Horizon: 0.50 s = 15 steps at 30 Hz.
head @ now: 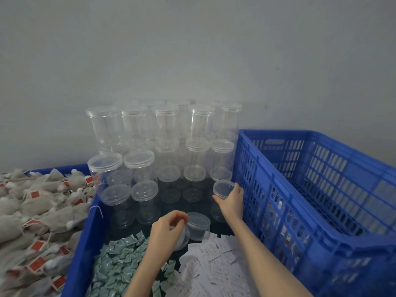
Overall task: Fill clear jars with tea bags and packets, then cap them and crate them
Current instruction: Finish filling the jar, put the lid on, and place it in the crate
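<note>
**Two hands in the jar bin**

My right hand [230, 199] curls round a capped clear jar [224, 189] standing at the right edge of the jar stack, just beside the wall of the slatted blue crate [310, 189]. My left hand [168, 229] has its fingers bent round a loose clear lid [182, 237], held tilted on edge, touching a short open jar [199, 226] that stands in front of me.

Both jars sit in a solid-walled blue bin [82, 249]. Behind them the stacked clear jars [162, 151] rise in tiers against the grey wall [192, 50], each with its lid on. In the near part of the same bin, green-and-white packets [120, 262] lie heaped on the left, and white paper packets [216, 266] are spread on the right, under my forearms.

To the left of the bin, tea bags [36, 221] with red tags are piled high. Through the slats of the crate on the right I can make out some filled jars, too blurred to describe.
</note>
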{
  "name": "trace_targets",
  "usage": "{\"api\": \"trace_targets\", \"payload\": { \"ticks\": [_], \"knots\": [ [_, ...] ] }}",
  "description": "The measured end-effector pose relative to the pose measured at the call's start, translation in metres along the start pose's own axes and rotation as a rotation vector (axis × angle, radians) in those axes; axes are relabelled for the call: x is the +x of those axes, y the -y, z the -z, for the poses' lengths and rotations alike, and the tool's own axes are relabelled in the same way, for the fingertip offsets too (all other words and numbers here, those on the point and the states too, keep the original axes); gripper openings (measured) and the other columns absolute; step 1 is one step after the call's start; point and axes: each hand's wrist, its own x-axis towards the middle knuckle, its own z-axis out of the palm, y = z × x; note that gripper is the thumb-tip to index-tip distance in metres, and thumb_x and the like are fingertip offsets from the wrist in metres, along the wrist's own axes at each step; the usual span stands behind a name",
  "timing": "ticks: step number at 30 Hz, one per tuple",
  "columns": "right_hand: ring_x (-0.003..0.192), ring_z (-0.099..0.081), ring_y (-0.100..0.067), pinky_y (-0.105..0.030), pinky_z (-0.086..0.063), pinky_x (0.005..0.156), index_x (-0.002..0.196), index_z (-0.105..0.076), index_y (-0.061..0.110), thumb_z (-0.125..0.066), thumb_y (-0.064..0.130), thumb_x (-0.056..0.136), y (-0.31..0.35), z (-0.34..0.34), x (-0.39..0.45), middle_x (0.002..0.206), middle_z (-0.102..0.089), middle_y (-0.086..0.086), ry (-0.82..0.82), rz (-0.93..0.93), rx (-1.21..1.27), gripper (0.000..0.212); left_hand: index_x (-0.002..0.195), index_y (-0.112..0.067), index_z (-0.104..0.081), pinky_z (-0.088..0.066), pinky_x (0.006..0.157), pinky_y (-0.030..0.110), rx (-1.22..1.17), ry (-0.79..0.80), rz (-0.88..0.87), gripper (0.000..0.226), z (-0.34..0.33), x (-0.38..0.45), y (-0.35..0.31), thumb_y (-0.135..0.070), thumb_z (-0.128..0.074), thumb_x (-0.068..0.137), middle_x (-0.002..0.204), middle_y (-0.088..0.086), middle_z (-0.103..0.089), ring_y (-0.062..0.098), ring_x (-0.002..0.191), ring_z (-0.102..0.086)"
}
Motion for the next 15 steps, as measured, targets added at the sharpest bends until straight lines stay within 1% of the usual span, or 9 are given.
{"api": "trace_targets", "payload": {
  "ticks": [3, 6, 8, 10, 12, 13, 15],
  "knots": [
    [0.134, -0.043, -0.032, -0.038, -0.042, 0.102, 0.151, -0.027, 0.003, -0.086, 0.029, 0.077, -0.007, 0.005, 0.001, 0.15, -0.034, -0.017, 0.0, 0.024, -0.002, 0.098, 0.084, -0.026, -0.07, -0.041, 0.068, 0.003, -0.006, 0.001, 0.002, 0.026, 0.0, 0.001, -0.003, -0.005, -0.056, 0.092, 0.084, -0.015, -0.071, -0.008, 0.083, -0.061],
    [0.138, -0.039, -0.031, -0.04, -0.041, 0.104, 0.154, -0.021, 0.005, -0.085, 0.034, 0.077, -0.009, 0.012, 0.001, 0.155, -0.03, -0.015, 0.019, 0.051, -0.043, 0.104, 0.085, -0.025, -0.07, -0.04, 0.069, 0.002, -0.011, 0.007, 0.006, 0.026, 0.0, 0.003, -0.006, -0.005, -0.055, 0.093, 0.085, -0.013, -0.071, -0.004, 0.084, -0.062],
    [0.139, -0.039, -0.03, -0.04, -0.042, 0.102, 0.155, -0.02, 0.007, -0.084, 0.037, 0.077, -0.009, 0.017, -0.001, 0.156, -0.03, -0.013, 0.027, 0.068, -0.067, 0.106, 0.085, -0.026, -0.069, -0.041, 0.07, 0.001, -0.024, 0.008, 0.007, 0.026, 0.001, 0.003, -0.008, -0.005, -0.055, 0.093, 0.085, -0.012, -0.071, -0.006, 0.084, -0.061],
    [0.139, -0.039, -0.028, -0.039, -0.043, 0.101, 0.155, -0.019, 0.01, -0.085, 0.041, 0.075, -0.005, 0.023, -0.005, 0.156, -0.032, -0.01, 0.031, 0.096, -0.077, 0.108, 0.086, -0.029, -0.068, -0.045, 0.076, 0.006, -0.041, -0.001, -0.012, 0.027, 0.002, 0.004, -0.01, -0.005, -0.057, 0.092, 0.085, -0.013, -0.071, -0.008, 0.085, -0.061],
    [0.139, -0.04, -0.025, -0.038, -0.041, 0.103, 0.155, -0.02, 0.015, -0.087, 0.042, 0.071, 0.001, 0.028, -0.013, 0.155, -0.035, -0.006, 0.052, 0.175, -0.053, 0.111, 0.095, -0.034, -0.063, -0.051, 0.085, 0.02, -0.069, -0.022, -0.042, 0.028, 0.004, 0.007, -0.011, -0.007, -0.062, 0.089, 0.091, -0.014, -0.07, -0.006, 0.089, -0.062],
    [0.138, -0.04, -0.022, -0.036, -0.04, 0.104, 0.155, -0.02, 0.018, -0.089, 0.041, 0.068, 0.006, 0.03, -0.018, 0.154, -0.037, -0.003, 0.081, 0.222, -0.024, 0.114, 0.102, -0.036, -0.059, -0.051, 0.086, 0.023, -0.087, -0.024, -0.06, 0.032, 0.005, 0.009, -0.012, -0.009, -0.066, 0.088, 0.098, -0.015, -0.068, -0.004, 0.093, -0.061],
    [0.136, -0.043, -0.016, -0.029, -0.037, 0.104, 0.156, -0.021, 0.022, -0.092, 0.041, 0.062, 0.018, 0.034, -0.03, 0.15, -0.043, 0.001, 0.189, 0.294, 0.07, 0.119, 0.124, -0.037, -0.049, -0.046, 0.088, 0.019, -0.115, 0.006, -0.091, 0.05, 0.006, 0.014, -0.016, -0.019, -0.073, 0.084, 0.118, -0.018, -0.058, 0.0, 0.108, -0.056]
  ]
}}
